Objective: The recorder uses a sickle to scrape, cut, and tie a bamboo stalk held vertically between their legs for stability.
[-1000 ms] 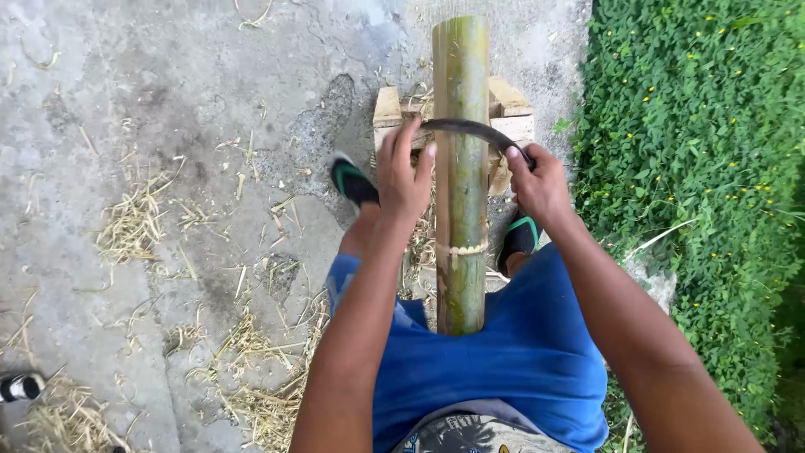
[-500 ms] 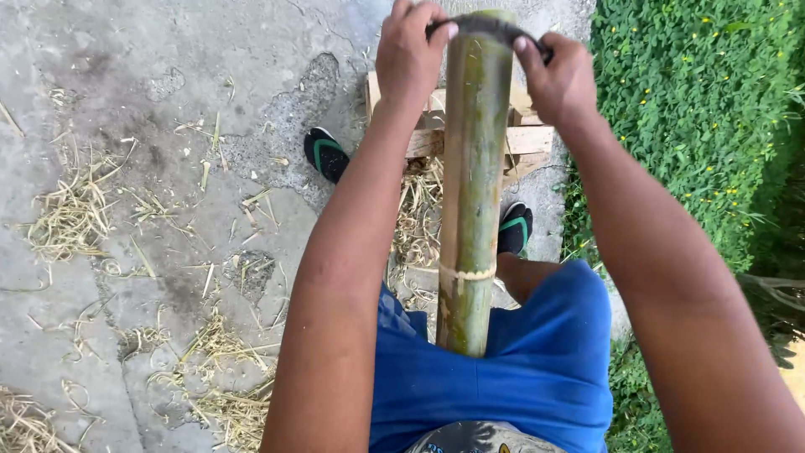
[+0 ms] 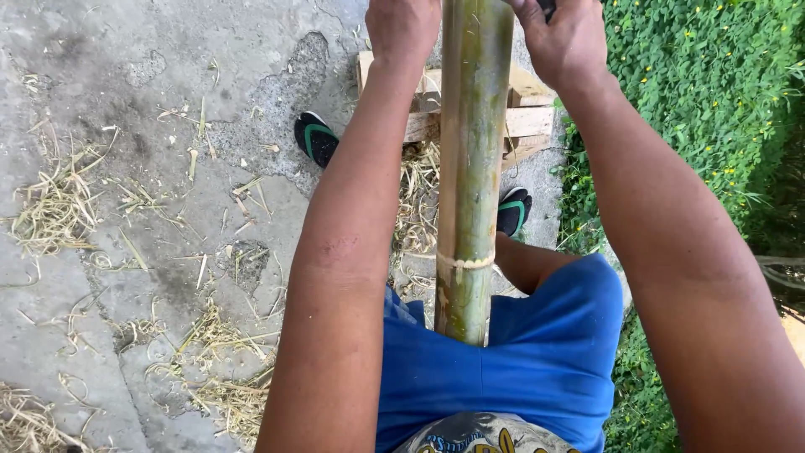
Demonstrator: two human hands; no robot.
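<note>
A thick green bamboo pole [image 3: 474,168] stands tilted between my knees, its lower end hidden behind my blue shorts [image 3: 545,361]. My left hand [image 3: 402,29] is closed at the pole's left side near the top edge of the view. On the pole's right side, my right hand [image 3: 566,38] is closed on the dark handle of a curved blade [image 3: 547,8]. Most of the blade is cut off by the frame. Both arms reach forward along the pole.
A wooden block [image 3: 528,122] lies on the cracked concrete behind the pole. My feet wear black and green sandals [image 3: 314,138], one on each side. Bamboo shavings [image 3: 59,201] are scattered to the left. Green plants [image 3: 704,101] border the right.
Both hands have pushed the curved blade forward along the pole, away from my body, until it has nearly left the view. The view has tilted down and closer to my arms.
</note>
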